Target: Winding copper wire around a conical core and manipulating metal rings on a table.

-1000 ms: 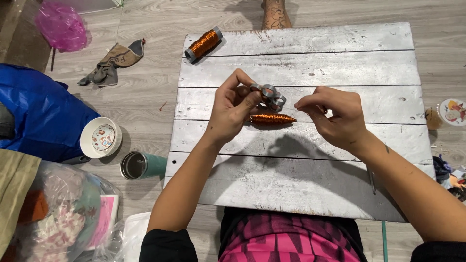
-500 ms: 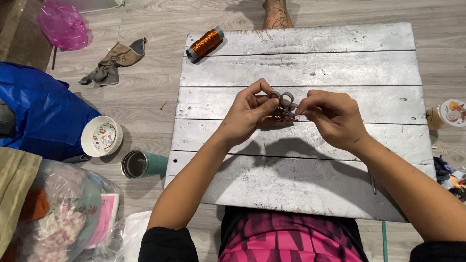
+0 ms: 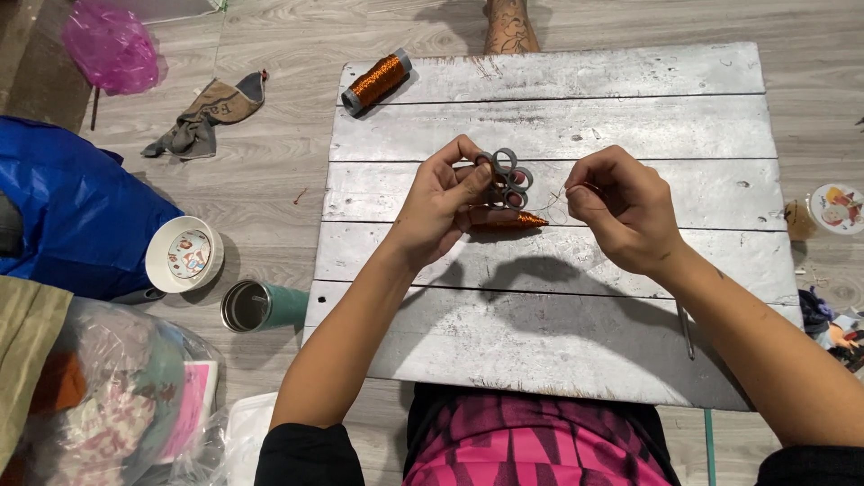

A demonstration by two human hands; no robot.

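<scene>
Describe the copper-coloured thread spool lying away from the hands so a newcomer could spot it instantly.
Start at the whitewashed plank board. At its far left corner lies the copper-coloured thread spool, tilted, overhanging the edge. Unlike the orange cone-shaped spool under the left hand, it is cylindrical with grey ends and untouched.

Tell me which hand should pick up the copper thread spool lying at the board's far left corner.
Left. The left hand is nearer the copper thread spool, though it holds a grey looped wire piece. The right hand pinches a thin wire farther away.
</scene>
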